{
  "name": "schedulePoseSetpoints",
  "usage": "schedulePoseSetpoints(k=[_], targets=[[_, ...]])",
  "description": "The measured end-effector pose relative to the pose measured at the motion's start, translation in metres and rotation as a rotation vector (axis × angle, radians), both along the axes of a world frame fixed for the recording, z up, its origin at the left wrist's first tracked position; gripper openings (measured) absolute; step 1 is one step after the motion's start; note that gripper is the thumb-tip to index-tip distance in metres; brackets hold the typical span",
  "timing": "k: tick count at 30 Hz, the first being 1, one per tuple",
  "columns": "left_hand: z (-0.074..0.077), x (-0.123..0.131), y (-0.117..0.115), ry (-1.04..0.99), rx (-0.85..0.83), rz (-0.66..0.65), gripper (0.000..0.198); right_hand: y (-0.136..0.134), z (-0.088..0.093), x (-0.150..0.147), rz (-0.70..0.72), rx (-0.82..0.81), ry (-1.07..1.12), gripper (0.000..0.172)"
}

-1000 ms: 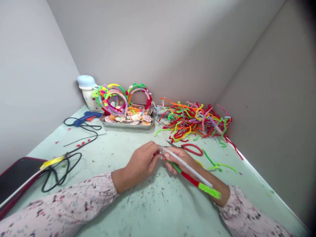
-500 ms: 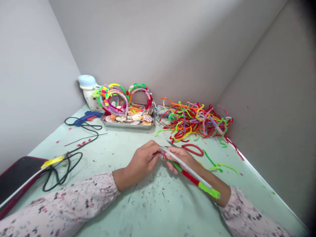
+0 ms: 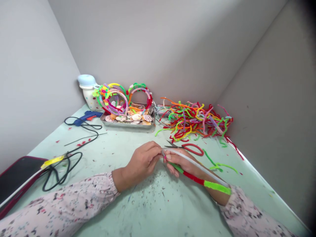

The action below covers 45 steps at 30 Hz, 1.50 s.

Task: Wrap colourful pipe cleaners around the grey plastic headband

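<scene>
A hair headband (image 3: 195, 161) lies between my hands with its two arms running right, over my right forearm. One arm is bare pale grey; the other is wrapped in fuzzy pipe cleaner (image 3: 194, 177) in green, red and bright lime. My right hand (image 3: 179, 159) is closed round the wrapped arm, thumb and fingers pressed near a small pink bit. The fingers of my left hand (image 3: 145, 159) pinch at the headband's bend, and a small greyish bit shows by their tips. What lies inside the left fingers is mostly hidden. Red-handled scissors (image 3: 192, 149) rest just behind my right hand.
A metal tray (image 3: 125, 125) holds seashells and several colourful wrapped hoops. A heap of pipe cleaners (image 3: 197, 121) is at the back right, with green pieces (image 3: 219, 166) nearer. At left are a lidded white cup (image 3: 90, 97), black cable (image 3: 81, 154) and a dark device (image 3: 22, 174).
The headband's free ends have swung right and slightly up, onto my right cuff. My right hand has turned a little, uncovering more of the scissors. My left hand has barely shifted.
</scene>
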<state>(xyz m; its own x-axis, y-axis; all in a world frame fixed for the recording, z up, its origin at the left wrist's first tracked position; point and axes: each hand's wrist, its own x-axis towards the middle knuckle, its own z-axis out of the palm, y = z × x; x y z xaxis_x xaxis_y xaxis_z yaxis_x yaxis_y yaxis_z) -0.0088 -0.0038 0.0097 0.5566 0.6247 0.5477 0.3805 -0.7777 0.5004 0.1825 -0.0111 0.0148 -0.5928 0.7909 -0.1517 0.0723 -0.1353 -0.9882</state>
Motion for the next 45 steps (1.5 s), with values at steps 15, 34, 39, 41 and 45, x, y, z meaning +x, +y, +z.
schedulePoseSetpoints(k=[15, 34, 39, 41, 45], targets=[[0.010, 0.002, -0.003, -0.165, 0.073, 0.308, 0.020, -0.002, -0.010, -0.008, -0.344, 0.213, 0.024, 0.021], [-0.009, 0.002, 0.014, -0.314, -0.760, -0.073, 0.026, -0.005, -0.021, -0.008, -0.376, 0.362, -0.129, 0.016], [-0.008, 0.000, 0.021, -0.413, -0.984, -0.104, 0.034, -0.007, -0.023, -0.006, -0.382, 0.369, -0.135, 0.010], [-0.006, 0.000, 0.020, -0.370, -0.978, -0.122, 0.036, -0.006, -0.023, -0.006, -0.384, 0.377, -0.148, 0.010], [-0.006, 0.000, 0.019, -0.297, -0.940, -0.106, 0.027, -0.006, -0.024, -0.006, -0.383, 0.392, -0.172, 0.010]])
